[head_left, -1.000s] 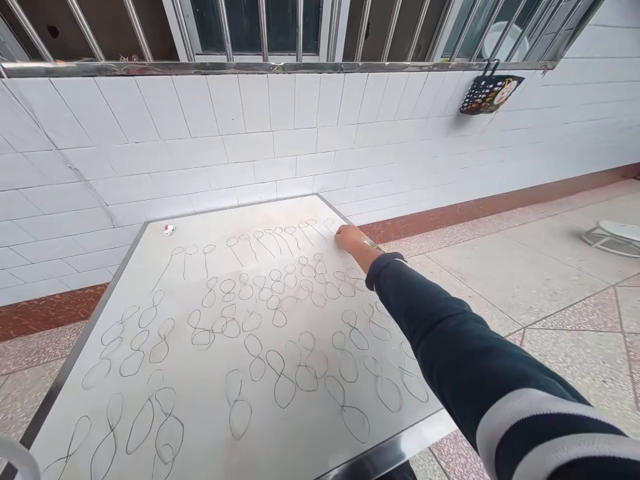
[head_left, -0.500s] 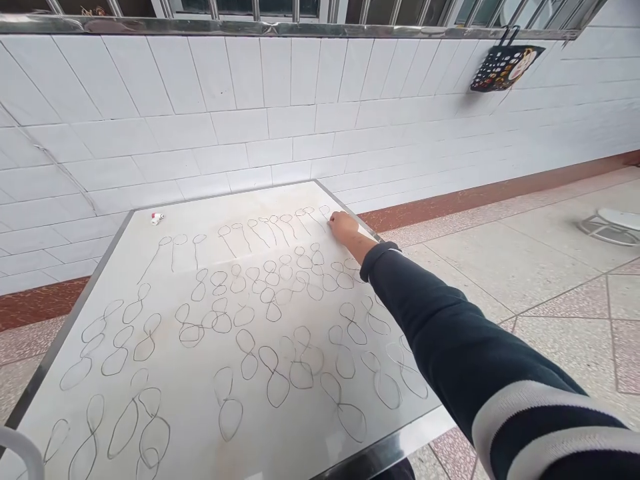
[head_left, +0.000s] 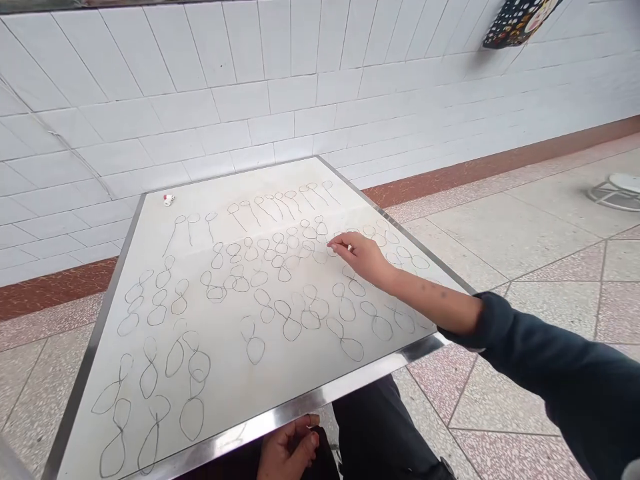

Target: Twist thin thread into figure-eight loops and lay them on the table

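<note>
My right hand (head_left: pixel 363 257) is over the white tabletop (head_left: pixel 235 393), right of its middle. Thumb and fingers are pinched together; whatever may be between them is too small or hidden to name. Several dark-line figure eights (head_left: pixel 290 322) cover the middle and near part of the table. Along the far side runs a row of small loops with tails (head_left: pixel 260 207). My left hand (head_left: pixel 290 448) is low, just beyond the table's near metal edge, by my lap. Its fingers curl toward the thumb, and I cannot make out anything in them.
A small white-and-red item (head_left: pixel 169 200) lies at the table's far left corner. Behind the table stands a white tiled wall (head_left: pixel 200 113) with a dark patterned bag (head_left: pixel 520 23) hanging on it. A white round stool (head_left: pixel 617 190) stands on the floor at right.
My right hand has drawn back from the table's far right edge toward the near middle. My left hand has come into view at the bottom. The view has tilted downward.
</note>
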{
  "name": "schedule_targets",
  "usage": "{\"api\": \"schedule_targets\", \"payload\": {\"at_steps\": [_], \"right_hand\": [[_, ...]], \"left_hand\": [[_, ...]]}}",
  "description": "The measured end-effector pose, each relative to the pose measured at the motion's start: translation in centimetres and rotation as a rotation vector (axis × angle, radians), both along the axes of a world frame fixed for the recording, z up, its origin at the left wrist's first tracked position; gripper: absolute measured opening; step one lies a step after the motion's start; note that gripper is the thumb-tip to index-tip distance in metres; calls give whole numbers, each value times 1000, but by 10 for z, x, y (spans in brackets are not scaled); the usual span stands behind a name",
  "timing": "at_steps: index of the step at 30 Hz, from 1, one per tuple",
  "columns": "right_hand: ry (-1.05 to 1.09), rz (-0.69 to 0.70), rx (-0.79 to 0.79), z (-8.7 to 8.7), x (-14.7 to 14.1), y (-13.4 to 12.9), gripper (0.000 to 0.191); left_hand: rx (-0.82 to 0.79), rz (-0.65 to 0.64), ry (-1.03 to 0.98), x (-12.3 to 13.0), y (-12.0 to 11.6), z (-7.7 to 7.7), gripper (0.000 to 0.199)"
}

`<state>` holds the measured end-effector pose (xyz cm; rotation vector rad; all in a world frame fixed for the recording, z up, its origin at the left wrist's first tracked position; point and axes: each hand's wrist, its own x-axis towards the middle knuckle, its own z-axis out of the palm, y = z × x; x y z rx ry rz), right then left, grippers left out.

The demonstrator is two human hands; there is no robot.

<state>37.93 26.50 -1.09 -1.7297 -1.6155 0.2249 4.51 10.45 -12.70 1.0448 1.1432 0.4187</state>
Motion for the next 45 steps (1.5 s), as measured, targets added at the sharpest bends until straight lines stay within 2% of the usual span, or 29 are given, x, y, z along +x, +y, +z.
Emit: {"api": "schedule_targets", "payload": {"at_steps": [5,7,9,13,19,23,26,29,33,38,42,45], "right_hand": [[59,261,214,-14,-81,-129,15],[103,291,184,-24,-109,-162,16],[168,272,101,-36,-132,-180,15],[276,302,-67,-47,-161,-179,14],[227,384,-137,-33,-183,-154,16],[209,463,-165,-29,-205,-146,16],[209,517,-199,-31,-220,-149,16],[227,593,-241,-31,-233,-160,15],[286,811,-333,-27,-252,-189,15],[296,1164,-438,-16,-279,-226,18],[198,1401,-452,-12,-309,-239,27],[-14,1572,-369,-18,-332,-252,56]], "left_hand": [[110,-81,-27,-6,0,15,46],[133,-95,-47,-7,-1,20,43],[163,-99,-74,-9,-2,24,39],[218,-82,-123,-14,-8,27,35],[243,-37,-168,-20,-22,34,35],[247,-33,-166,-29,-29,44,36],[274,-28,-148,-49,-29,57,35],[326,18,-113,-83,-27,74,33],[420,224,-25,-141,-28,90,32],[492,582,98,-202,-52,91,40],[529,779,190,-222,-80,102,45],[559,863,241,-223,-98,117,47]]}}
